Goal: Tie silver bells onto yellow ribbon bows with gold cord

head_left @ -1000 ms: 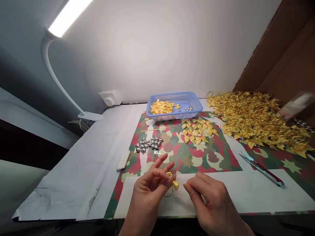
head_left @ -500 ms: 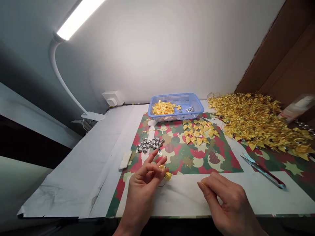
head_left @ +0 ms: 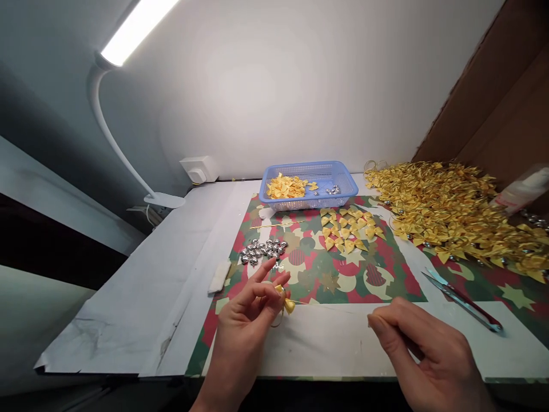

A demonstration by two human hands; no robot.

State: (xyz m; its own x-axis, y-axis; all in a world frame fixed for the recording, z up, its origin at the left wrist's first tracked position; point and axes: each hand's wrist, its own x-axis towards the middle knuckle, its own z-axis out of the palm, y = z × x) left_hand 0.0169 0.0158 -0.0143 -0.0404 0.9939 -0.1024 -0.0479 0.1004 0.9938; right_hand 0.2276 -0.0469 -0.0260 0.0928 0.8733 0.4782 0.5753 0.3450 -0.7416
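Note:
My left hand (head_left: 249, 315) pinches a small yellow ribbon bow (head_left: 286, 300) between thumb and fingers, just above the table's near edge. A thin gold thread (head_left: 334, 307) runs from the bow to my right hand (head_left: 422, 343), whose fingertips are pinched on its far end. The thread is stretched nearly straight between the two hands. A small loop of the thread hangs under the bow.
A pile of silver bells (head_left: 262, 250) lies ahead of my left hand. Loose yellow bows (head_left: 348, 230) lie mid-table, a blue basket (head_left: 341, 170) holds more, and a big heap of finished bows (head_left: 454, 212) fills the right. Scissors (head_left: 461, 298) lie at right. A lamp (head_left: 128, 34) stands at left.
My right hand has drawn away to the right, pulling the thread out longer. My left hand with the bow has shifted slightly left and up.

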